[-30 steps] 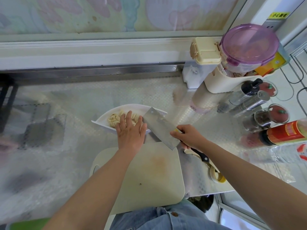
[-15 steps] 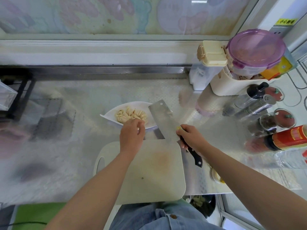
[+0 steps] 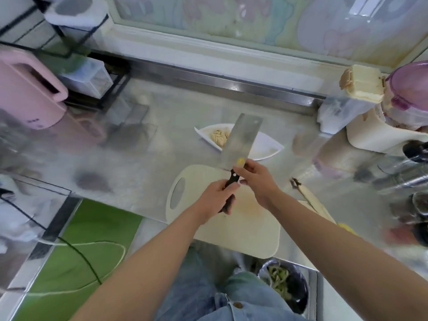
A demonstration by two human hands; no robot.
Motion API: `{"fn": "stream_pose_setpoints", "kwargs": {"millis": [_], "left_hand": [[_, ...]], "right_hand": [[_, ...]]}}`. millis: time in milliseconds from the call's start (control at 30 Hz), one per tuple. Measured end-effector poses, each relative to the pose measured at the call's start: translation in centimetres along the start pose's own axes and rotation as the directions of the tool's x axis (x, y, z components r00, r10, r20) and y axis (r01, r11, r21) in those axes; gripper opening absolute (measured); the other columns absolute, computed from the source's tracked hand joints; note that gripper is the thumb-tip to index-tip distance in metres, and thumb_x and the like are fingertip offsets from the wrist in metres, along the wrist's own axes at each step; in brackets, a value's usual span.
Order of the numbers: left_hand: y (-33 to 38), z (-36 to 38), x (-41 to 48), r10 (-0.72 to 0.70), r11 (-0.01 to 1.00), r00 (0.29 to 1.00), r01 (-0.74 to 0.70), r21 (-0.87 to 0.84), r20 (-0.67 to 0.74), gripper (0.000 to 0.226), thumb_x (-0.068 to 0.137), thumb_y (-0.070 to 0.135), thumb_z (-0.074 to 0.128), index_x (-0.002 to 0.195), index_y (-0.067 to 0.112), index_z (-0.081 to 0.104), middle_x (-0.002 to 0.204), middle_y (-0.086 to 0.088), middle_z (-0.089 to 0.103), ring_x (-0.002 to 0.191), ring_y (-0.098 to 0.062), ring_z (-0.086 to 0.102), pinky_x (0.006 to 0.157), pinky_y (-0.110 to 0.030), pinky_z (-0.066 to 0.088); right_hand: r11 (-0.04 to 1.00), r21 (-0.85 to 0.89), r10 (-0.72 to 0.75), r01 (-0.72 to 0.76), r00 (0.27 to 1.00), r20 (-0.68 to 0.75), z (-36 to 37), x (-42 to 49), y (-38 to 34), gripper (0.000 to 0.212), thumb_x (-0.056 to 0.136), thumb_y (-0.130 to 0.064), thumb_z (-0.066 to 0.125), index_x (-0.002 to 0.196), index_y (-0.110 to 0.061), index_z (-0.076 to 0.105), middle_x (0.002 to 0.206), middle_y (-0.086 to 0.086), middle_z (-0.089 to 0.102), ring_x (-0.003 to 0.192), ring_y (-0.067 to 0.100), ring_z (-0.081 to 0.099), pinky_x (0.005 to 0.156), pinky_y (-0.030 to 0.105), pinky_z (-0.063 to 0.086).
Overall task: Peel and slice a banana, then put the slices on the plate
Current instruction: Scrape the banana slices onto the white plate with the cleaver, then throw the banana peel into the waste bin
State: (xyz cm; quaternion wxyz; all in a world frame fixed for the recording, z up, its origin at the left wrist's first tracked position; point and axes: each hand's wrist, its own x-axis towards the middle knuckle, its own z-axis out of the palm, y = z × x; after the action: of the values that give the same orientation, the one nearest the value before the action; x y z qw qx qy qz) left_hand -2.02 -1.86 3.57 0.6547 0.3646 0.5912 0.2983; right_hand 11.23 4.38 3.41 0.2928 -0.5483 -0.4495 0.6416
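**Spotter:** What are you seeing closest in?

**Operator:** I'm looking down over the cutting board (image 3: 243, 237). Above its far half, my left hand (image 3: 214, 201) is wrapping the black handle of the cleaver (image 3: 240, 137), fingers curled right round it. My right hand (image 3: 258, 180) is sitting just beyond, its fingers (image 3: 246, 165) pinching the neck where handle meets blade, thumb underneath.

**Spotter:** So both are gripping. Which way is the blade running?

**Operator:** Its long axis is pointing straight away from my fingers, with the tip hanging over the plate (image 3: 266, 147). A yellow scrap (image 3: 240, 161) is clinging to the steel right at my right fingertips.

**Spotter:** And the banana?

**Operator:** The banana slices (image 3: 218, 136) are lying heaped on the plate's left part, beyond my fingers and a little left of the blade, which is hiding part of the heap. I'm judging the slicing and plating done, bar that scrap.

**Spotter:** Which hand is nearer to it?

**Operator:** The right one, touching or almost touching it, so I'm expecting that hand to wipe it off towards the plate.

**Spotter:** What about edges and room?

**Operator:** The plate's near rim is sitting just past the board's far edge, under the blade. The banana peel (image 3: 310, 200) is lying right of my right hand, apart from the board. The widest room is opening left of my left knuckles, over the steel counter.
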Motion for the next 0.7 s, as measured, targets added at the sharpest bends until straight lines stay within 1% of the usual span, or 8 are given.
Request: {"fn": "stream_pose_setpoints", "kwargs": {"millis": [100, 167, 233, 333, 433, 500, 567, 700], "left_hand": [[-0.8, -2.9, -0.4, 0.162, 0.974, 0.957, -0.116, 0.197, -0.241, 0.032, 0.096, 0.037, 0.047, 0.096, 0.007, 0.058, 0.063, 0.005, 0.05, 0.055, -0.017, 0.045, 0.055, -0.035, 0.037], [-1.5, -5.8, -0.6, 0.255, 0.896, 0.894, -0.074, 0.438, -0.37, 0.028, 0.096, 0.039, 0.043, 0.086, 0.016, 0.055, 0.065, 0.006, 0.053, 0.061, -0.018, 0.05, 0.058, -0.035, 0.036], [-2.4, -9.1, -0.9, 0.292, 0.863, 0.822, -0.008, 0.504, -0.488, 0.026, 0.097, 0.04, 0.041, 0.088, 0.018, 0.053, 0.069, 0.006, 0.055, 0.067, -0.019, 0.053, 0.059, -0.033, 0.037], [-3.6, -14.6, -1.6, 0.271, 0.821, 0.749, 0.148, 0.552, -0.604, 0.033, 0.097, 0.042, 0.039, 0.099, 0.013, 0.055, 0.083, -0.005, 0.063, 0.08, -0.029, 0.059, 0.069, -0.037, 0.046], [-5.0, -19.3, -2.4, 0.248, 0.706, 0.741, 0.303, 0.64, -0.624, 0.035, 0.099, 0.041, 0.036, 0.102, 0.012, 0.054, 0.089, -0.009, 0.065, 0.083, -0.031, 0.06, 0.069, -0.037, 0.046], [-5.5, -21.3, -2.6, 0.255, 0.615, 0.764, 0.345, 0.709, -0.593, 0.035, 0.101, 0.04, 0.034, 0.104, 0.012, 0.054, 0.089, -0.006, 0.064, 0.077, -0.026, 0.059, 0.066, -0.035, 0.046], [-5.8, -22.2, -2.4, 0.246, 0.586, 0.796, 0.332, 0.739, -0.553, 0.035, 0.101, 0.04, 0.033, 0.105, 0.012, 0.053, 0.09, -0.004, 0.063, 0.075, -0.023, 0.058, 0.065, -0.034, 0.046], [-5.5, -22.2, -1.6, 0.218, 0.618, 0.849, 0.262, 0.741, -0.481, 0.031, 0.1, 0.036, 0.039, 0.115, 0.01, 0.048, 0.105, -0.009, 0.06, 0.091, -0.029, 0.06, 0.074, -0.038, 0.047]], "right_hand": [[0.995, -0.093, -0.025, 0.037, 0.992, 0.124, 3.0, 0.3, -1.0, 0.018, 0.095, -0.022, 0.055, 0.106, -0.011, 0.064, 0.1, 0.004, 0.068, 0.09, 0.014, 0.062, 0.076, 0.027, 0.047], [0.985, -0.166, -0.029, 0.054, 0.988, 0.15, 5.3, 0.7, -1.2, 0.023, 0.098, -0.024, 0.049, 0.116, -0.018, 0.062, 0.111, 0.0, 0.067, 0.096, 0.013, 0.062, 0.077, 0.026, 0.048], [0.948, -0.301, -0.073, 0.106, 0.99, 0.118, 7.6, 1.3, -0.6, 0.03, 0.097, -0.021, 0.05, 0.125, -0.02, 0.059, 0.117, -0.001, 0.064, 0.099, 0.015, 0.062, 0.082, 0.027, 0.048], [0.73, -0.651, -0.114, 0.209, 0.976, 0.186, 10.5, 2.1, 1.2, 0.037, 0.093, -0.021, 0.055, 0.13, -0.019, 0.055, 0.132, 0.0, 0.056, 0.115, 0.017, 0.055, 0.097, 0.026, 0.04], [0.407, -0.896, -0.015, 0.177, 0.982, 0.187, 13.0, 2.3, 2.6, 0.047, 0.094, -0.027, 0.051, 0.14, -0.022, 0.043, 0.15, 0.003, 0.034, 0.136, 0.024, 0.033, 0.107, 0.039, 0.033], [0.286, -0.951, -0.012, 0.115, 0.993, 0.116, 14.3, 2.1, 2.8, 0.046, 0.094, -0.025, 0.049, 0.139, -0.021, 0.042, 0.149, 0.005, 0.031, 0.134, 0.026, 0.031, 0.101, 0.043, 0.038], [0.286, -0.957, -0.032, 0.055, 0.998, 0.047, 15.3, 2.4, 2.7, 0.04, 0.092, -0.023, 0.049, 0.132, -0.019, 0.046, 0.141, 0.006, 0.038, 0.126, 0.027, 0.036, 0.096, 0.043, 0.043], [0.332, -0.942, 0.012, -0.054, 0.999, -0.053, 16.6, 3.3, 2.0, 0.032, 0.092, -0.022, 0.049, 0.123, -0.014, 0.051, 0.127, 0.01, 0.042, 0.117, 0.031, 0.041, 0.091, 0.047, 0.046]]}}
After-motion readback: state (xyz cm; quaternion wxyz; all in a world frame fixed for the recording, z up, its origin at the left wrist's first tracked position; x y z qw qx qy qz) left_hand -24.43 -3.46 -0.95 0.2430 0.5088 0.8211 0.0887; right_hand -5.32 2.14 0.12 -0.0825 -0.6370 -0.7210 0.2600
